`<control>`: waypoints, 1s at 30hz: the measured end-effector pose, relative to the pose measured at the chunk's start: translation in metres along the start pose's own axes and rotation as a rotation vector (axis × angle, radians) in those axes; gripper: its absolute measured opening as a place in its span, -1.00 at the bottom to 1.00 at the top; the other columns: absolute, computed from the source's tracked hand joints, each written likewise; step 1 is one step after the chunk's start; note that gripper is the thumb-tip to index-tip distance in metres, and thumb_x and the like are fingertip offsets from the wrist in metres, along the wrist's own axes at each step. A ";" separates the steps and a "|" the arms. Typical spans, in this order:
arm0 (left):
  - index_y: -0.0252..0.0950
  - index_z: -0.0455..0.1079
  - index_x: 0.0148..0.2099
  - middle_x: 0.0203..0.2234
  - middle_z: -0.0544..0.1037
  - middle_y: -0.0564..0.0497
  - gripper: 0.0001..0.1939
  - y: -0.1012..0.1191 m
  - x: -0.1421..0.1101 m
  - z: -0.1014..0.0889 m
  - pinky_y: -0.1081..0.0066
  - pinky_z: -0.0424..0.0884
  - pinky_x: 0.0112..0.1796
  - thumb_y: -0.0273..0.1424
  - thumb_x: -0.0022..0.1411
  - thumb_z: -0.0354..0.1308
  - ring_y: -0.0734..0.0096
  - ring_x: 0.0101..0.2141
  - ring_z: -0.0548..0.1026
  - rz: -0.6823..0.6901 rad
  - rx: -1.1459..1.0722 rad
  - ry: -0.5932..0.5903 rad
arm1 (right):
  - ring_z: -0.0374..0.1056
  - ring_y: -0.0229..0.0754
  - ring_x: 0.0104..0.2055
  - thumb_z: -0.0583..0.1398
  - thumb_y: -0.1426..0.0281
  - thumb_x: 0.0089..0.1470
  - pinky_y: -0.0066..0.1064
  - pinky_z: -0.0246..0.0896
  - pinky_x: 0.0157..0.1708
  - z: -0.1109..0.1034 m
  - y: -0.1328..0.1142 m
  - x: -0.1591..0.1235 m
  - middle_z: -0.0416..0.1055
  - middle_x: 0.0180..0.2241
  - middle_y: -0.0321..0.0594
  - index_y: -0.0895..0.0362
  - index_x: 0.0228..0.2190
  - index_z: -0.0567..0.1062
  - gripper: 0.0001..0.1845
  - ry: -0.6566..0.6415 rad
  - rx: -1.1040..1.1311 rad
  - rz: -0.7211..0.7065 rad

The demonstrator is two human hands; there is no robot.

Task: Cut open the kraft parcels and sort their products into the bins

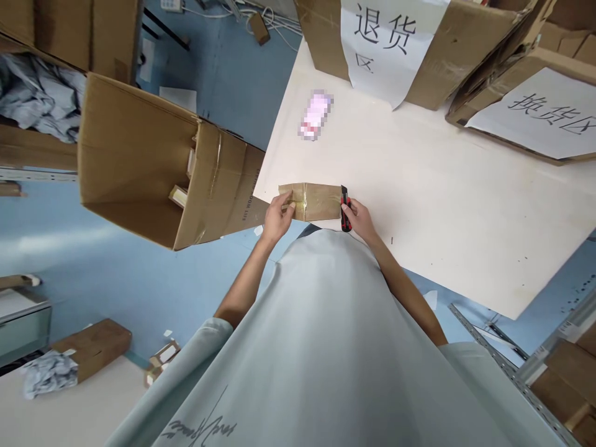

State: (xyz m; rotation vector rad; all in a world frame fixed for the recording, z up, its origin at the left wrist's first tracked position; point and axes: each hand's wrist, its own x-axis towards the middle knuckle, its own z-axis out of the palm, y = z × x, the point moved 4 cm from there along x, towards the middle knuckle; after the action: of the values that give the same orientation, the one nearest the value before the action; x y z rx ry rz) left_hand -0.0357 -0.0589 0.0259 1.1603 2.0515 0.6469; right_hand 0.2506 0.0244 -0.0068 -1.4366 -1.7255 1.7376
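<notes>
Head view: small taped cardboard packet (321, 202) between hands, at near edge of table (456, 198). Probably light; card walls fairly stiff, likely to dent under hard squeeze; glossy tape likely slippery. Best hold: bare card at short ends, fingers clear of knife. Left hand (278, 217) grips packet's left end. Right hand (360, 218) closed around utility knife (345, 213) at right end; blade extension cannot be told. Open carton (135, 158) left of left hand.
</notes>
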 end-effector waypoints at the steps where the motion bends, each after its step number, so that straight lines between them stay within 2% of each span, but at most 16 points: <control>1: -0.17 0.45 0.47 0.39 0.51 -0.27 -0.46 0.009 -0.003 0.004 0.14 0.62 0.18 -0.18 0.56 0.16 0.06 0.28 0.59 0.016 -0.020 -0.010 | 0.54 0.04 -0.04 -0.08 -0.20 0.49 -0.17 0.52 -0.02 -0.004 -0.009 -0.003 0.61 -0.13 -0.12 0.03 0.04 0.54 -0.32 0.016 -0.052 0.000; 5: -0.12 0.41 0.52 0.43 0.52 -0.19 -0.48 0.033 -0.003 0.021 0.15 0.57 0.25 -0.18 0.64 0.04 0.10 0.34 0.55 0.051 -0.136 -0.068 | 0.49 0.04 -0.14 -0.10 -0.09 0.56 -0.19 0.46 -0.08 -0.030 -0.049 -0.014 0.57 -0.21 -0.16 0.03 0.08 0.56 -0.37 0.096 -0.245 -0.018; 8: -0.18 0.44 0.48 0.34 0.61 -0.18 -0.48 0.038 0.002 0.034 0.14 0.62 0.19 -0.20 0.60 0.11 0.14 0.17 0.66 0.026 -0.263 -0.118 | 0.51 0.04 -0.15 -0.09 -0.05 0.59 -0.21 0.43 -0.08 -0.045 -0.070 -0.015 0.61 -0.19 -0.13 0.05 0.16 0.56 -0.38 0.123 -0.352 -0.029; 10: -0.21 0.48 0.42 0.26 0.67 -0.18 -0.50 0.038 0.007 0.040 0.17 0.66 0.11 -0.17 0.56 0.17 0.19 0.04 0.71 0.004 -0.319 -0.130 | 0.53 0.06 -0.08 -0.08 -0.03 0.60 -0.18 0.44 -0.03 -0.051 -0.077 -0.014 0.65 -0.09 -0.06 0.07 0.17 0.57 -0.38 0.149 -0.412 -0.056; 13: -0.22 0.58 0.26 0.17 0.71 -0.17 -0.60 0.041 0.018 0.038 0.23 0.67 0.02 -0.15 0.55 0.21 0.20 -0.01 0.72 0.003 -0.321 -0.079 | 0.54 0.09 0.05 -0.07 -0.02 0.61 -0.15 0.46 0.04 -0.054 -0.082 -0.015 0.64 0.06 0.04 0.09 0.15 0.59 -0.38 0.216 -0.487 -0.107; 16: -0.20 0.59 0.25 0.20 0.69 -0.16 -0.63 0.048 0.035 0.028 0.27 0.67 -0.02 -0.20 0.50 0.30 0.22 -0.03 0.72 0.028 -0.283 -0.019 | 0.55 0.08 0.04 -0.09 -0.03 0.62 -0.16 0.47 0.02 -0.054 -0.091 -0.025 0.65 0.06 0.04 0.08 0.16 0.59 -0.37 0.297 -0.554 -0.089; 19: -0.18 0.64 0.22 0.20 0.69 -0.13 -0.64 0.058 0.056 0.020 0.26 0.66 -0.02 -0.24 0.44 0.38 0.27 -0.10 0.71 0.103 -0.271 -0.067 | 0.60 0.10 -0.05 -0.11 -0.05 0.63 -0.16 0.48 -0.02 -0.045 -0.104 -0.037 0.70 -0.05 -0.04 0.03 0.25 0.55 -0.37 0.271 -0.576 -0.013; 23: -0.19 0.72 0.02 0.02 0.76 -0.10 -0.75 0.062 0.078 0.016 0.19 0.65 0.01 -0.19 0.39 0.45 0.26 -0.19 0.69 0.165 -0.250 -0.167 | 0.65 0.10 -0.17 -0.02 0.04 0.62 -0.16 0.50 -0.08 -0.014 -0.121 -0.042 0.73 -0.16 -0.12 -0.02 0.40 0.46 -0.43 0.072 -0.584 0.119; 26: -0.19 0.74 -0.05 -0.03 0.77 -0.10 -0.70 0.059 0.088 0.014 0.17 0.64 -0.01 -0.11 0.34 0.51 0.23 -0.20 0.68 0.173 -0.249 -0.222 | 0.65 0.16 -0.14 0.03 0.18 0.58 -0.11 0.51 -0.07 0.013 -0.134 -0.039 0.74 -0.08 -0.06 0.04 0.45 0.42 -0.43 -0.021 -0.642 0.176; 30: -0.18 0.75 -0.09 -0.06 0.78 -0.09 -0.68 0.054 0.095 0.012 0.16 0.61 -0.04 -0.06 0.29 0.54 0.22 -0.21 0.67 0.176 -0.281 -0.282 | 0.64 0.21 -0.01 0.02 0.25 0.58 -0.08 0.50 -0.02 0.037 -0.151 -0.030 0.71 0.07 0.02 0.05 0.51 0.34 -0.40 -0.051 -0.717 0.224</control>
State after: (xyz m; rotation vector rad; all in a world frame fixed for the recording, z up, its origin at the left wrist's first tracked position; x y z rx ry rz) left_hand -0.0327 0.0513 0.0261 1.1968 1.5802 0.7797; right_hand 0.1725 0.0146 0.1301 -1.9314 -2.4457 1.2951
